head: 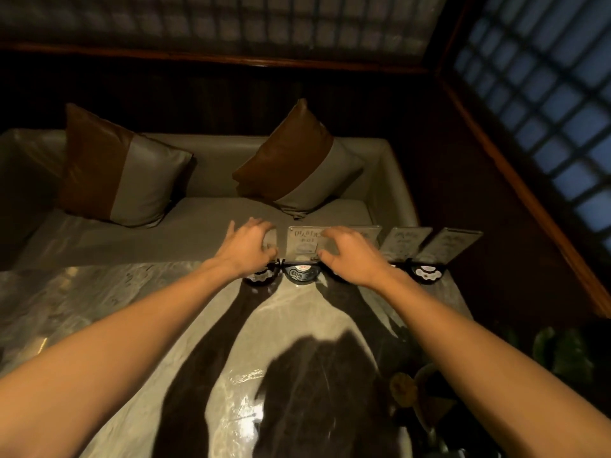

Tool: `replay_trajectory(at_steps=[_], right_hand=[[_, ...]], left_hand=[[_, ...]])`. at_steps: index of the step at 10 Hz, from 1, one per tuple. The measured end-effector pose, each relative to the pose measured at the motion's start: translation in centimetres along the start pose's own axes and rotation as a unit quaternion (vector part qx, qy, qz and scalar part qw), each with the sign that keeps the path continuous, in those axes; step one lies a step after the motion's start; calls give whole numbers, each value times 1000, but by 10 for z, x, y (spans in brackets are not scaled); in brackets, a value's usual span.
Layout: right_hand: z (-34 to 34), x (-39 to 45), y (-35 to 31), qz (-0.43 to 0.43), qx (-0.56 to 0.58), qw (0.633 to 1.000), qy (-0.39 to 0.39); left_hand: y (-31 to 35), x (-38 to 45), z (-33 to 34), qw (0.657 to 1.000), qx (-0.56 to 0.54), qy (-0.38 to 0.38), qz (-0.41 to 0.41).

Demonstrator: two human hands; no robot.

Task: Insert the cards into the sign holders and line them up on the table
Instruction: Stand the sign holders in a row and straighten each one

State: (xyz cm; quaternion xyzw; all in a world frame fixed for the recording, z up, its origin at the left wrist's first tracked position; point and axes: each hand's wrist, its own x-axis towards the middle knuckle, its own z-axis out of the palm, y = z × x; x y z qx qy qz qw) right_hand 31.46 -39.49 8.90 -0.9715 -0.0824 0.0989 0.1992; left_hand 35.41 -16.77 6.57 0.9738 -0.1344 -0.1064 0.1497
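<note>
Marble, grey and glossy, makes up the worktop (99,292), and a row of sign holders runs along its far edge. Both bare arms stretch straight forward from the near corners and draw together toward the row. The left hand (249,247) lies palm down over the leftmost sign holder (264,271), its fingers (261,226) curled over the top of the clear panel, which they mostly hide; whether they truly pinch it I cannot tell. The right hand (353,256) reaches in beside it, palm down, fingers spread and bent, resting against the right part of the middle sign holder (302,246), whose card (305,241) stands upright with dark lettering toward the camera. Its round black base (301,272) sits just between the two wrists. Right of this hand stand two more sign holders (405,242) (451,246), tilted back, near each other. Beyond the worktop, a pale sofa (198,219) carries two brown-and-grey cushions (122,166) (297,160).
</note>
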Motion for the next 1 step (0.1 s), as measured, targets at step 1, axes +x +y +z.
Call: replay_trajectory(at_steps=[1], right_hand=[[-1, -18, -1, 6, 8, 1000, -9]], left_hand=[[10, -15, -2, 1000, 15, -17, 6]])
